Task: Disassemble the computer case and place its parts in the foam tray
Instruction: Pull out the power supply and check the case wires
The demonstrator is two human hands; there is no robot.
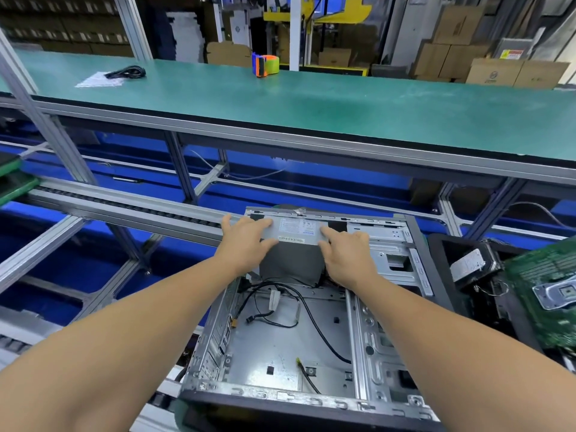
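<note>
Hands [246, 241] [346, 254] in curled grip on power supply [293, 244], inside computer case [280, 347].

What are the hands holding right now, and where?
Both hands grip the power supply: left hand at its left end, right hand at its right.
</note>
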